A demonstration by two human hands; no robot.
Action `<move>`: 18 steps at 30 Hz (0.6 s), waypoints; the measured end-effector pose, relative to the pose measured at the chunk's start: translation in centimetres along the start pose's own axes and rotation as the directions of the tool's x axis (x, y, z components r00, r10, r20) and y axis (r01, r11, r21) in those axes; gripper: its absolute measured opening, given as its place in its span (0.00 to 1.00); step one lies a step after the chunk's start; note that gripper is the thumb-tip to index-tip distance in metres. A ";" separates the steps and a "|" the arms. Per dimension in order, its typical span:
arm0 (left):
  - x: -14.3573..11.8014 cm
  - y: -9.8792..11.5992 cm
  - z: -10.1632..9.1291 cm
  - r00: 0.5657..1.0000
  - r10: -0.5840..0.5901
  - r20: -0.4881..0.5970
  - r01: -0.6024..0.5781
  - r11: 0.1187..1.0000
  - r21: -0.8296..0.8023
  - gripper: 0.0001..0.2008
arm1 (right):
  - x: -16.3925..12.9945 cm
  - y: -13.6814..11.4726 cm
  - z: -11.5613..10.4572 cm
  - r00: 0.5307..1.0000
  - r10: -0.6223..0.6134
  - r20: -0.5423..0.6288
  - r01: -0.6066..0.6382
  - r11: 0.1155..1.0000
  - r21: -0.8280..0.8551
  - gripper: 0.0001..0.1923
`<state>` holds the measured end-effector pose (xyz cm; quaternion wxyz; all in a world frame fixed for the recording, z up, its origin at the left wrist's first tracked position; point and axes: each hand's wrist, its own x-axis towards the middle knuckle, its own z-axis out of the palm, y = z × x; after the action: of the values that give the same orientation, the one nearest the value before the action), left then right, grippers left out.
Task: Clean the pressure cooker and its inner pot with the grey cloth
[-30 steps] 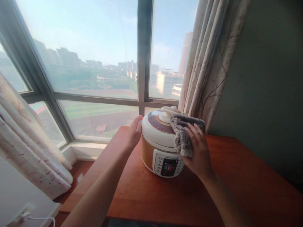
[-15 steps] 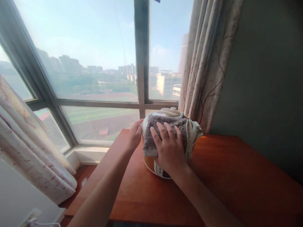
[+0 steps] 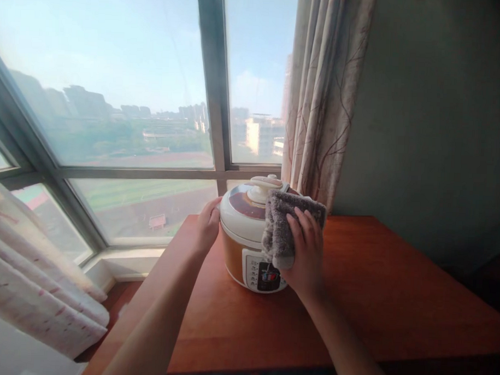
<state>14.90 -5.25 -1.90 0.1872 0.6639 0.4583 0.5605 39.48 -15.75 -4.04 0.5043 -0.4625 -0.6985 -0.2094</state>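
- Cooker (image 3: pixel 238 231): upright on the tabletop (image 3: pixel 377 301).
- Left hand (image 3: pixel 208 225): against the cooker's left side; cannot tell how far its grip is closed.
- Right hand (image 3: pixel 307 247): grip holding the gray cloth (image 3: pixel 278 227) against the cooker's front right.
- Patterned curtain (image 3: pixel 322 97): behind the cooker, rightward.
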 end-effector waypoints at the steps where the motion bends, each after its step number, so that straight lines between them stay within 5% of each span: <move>1: 0.0 0.1 0.0 1.000 -0.001 0.001 0.001 1.000 0.009 0.23 | -0.1 1.0 0.3 0.998 0.037 -0.048 -0.036 0.999 0.035 0.37; 6: -0.1 0.4 0.0 1.000 -0.010 -0.018 0.010 0.999 0.040 0.23 | 2.2 5.2 1.1 0.984 0.151 -0.097 -0.130 0.972 0.196 0.30; 11: -0.2 0.8 0.0 1.000 -0.010 -0.024 0.011 0.999 0.048 0.24 | 8.1 8.5 1.9 0.958 0.243 0.156 -0.278 0.921 0.272 0.18; 13: -0.2 0.8 0.1 1.000 -0.005 -0.024 0.006 0.999 0.046 0.24 | 10.6 9.9 2.8 0.911 0.264 0.318 -0.370 0.862 0.346 0.11; 18: -0.1 0.5 0.2 1.000 0.010 -0.019 -0.009 0.999 0.042 0.24 | 13.9 12.9 4.6 0.685 0.522 0.508 -0.728 0.490 0.479 0.07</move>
<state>15.27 -5.49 -1.61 0.1661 0.6643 0.4686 0.5581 47.33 0.03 4.38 0.5618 -0.5067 -0.5714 0.3180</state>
